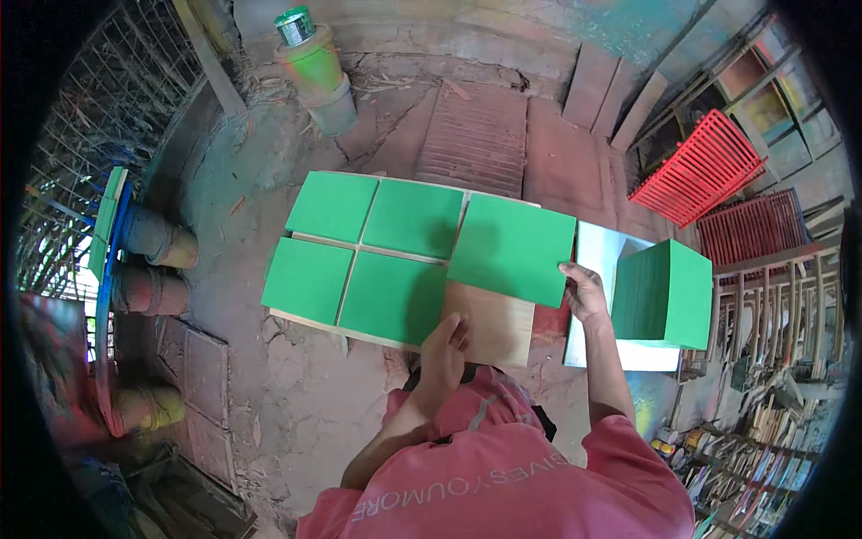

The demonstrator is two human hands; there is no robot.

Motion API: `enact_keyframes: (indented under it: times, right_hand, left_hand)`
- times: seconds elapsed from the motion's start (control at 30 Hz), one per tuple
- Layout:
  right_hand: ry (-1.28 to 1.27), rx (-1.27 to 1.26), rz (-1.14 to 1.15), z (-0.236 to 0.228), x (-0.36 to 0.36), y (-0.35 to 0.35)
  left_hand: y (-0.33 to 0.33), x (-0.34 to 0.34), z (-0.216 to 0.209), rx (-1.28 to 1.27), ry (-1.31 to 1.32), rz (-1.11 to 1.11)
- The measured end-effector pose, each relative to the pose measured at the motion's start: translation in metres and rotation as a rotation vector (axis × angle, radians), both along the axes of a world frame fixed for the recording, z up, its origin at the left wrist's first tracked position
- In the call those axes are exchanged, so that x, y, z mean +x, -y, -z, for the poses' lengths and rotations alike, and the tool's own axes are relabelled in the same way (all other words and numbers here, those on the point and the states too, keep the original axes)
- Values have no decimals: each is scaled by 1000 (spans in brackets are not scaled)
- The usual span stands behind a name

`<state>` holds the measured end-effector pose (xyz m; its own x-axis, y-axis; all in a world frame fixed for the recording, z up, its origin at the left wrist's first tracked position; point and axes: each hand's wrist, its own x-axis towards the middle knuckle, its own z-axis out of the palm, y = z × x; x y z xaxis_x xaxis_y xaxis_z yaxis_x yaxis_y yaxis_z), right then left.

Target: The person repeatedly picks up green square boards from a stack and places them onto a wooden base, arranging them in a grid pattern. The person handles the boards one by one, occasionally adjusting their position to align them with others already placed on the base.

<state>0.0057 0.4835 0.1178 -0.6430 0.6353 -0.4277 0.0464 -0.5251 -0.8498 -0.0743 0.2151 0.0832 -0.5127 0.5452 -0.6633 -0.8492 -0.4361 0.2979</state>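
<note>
My right hand [584, 289] pinches the right edge of a green square panel [512, 247], thumb on top. This panel looks larger than its neighbours and seems raised above the work table. My left hand [446, 346] is over the near edge of a bare wooden surface [494, 323], its fingers loosely bent and apart, with nothing visible in them. Several green panels lie flat in two rows to the left, among them a near panel [392, 295] and a far panel [413, 218]. To the right, a tall stack of green panels [690, 292] stands on a pale board [584, 337].
A green can [294, 27] tops a paint-stained bucket [314, 67] at the back. Red slatted racks [700, 171] lean at the far right. On the left, a blue-edged plank [108, 314] runs beside stained pots [153, 292]. Wood strips [763, 458] fill the lower right.
</note>
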Motion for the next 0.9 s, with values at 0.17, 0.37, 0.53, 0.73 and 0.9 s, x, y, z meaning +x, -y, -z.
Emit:
enact_keyframes:
  times: [0.17,0.37,0.53,0.73,0.9]
  right_hand:
    - [13,46,-39,39,-17,-50]
    - [28,12,-76,81,-29,-82]
    - [41,-24,-148,99,-36,-96]
    - [59,-73,-155,109,-44,-96]
    - [30,-63,-228,110,-46,-97]
  left_hand:
    - [81,23,21,68,-56,-40]
    - [155,53,28,-45,-40,-250]
    - [184,80,32,-273,3,-405]
    - [204,97,42,-354,38,-537]
    - [215,105,48,-380,56,-596]
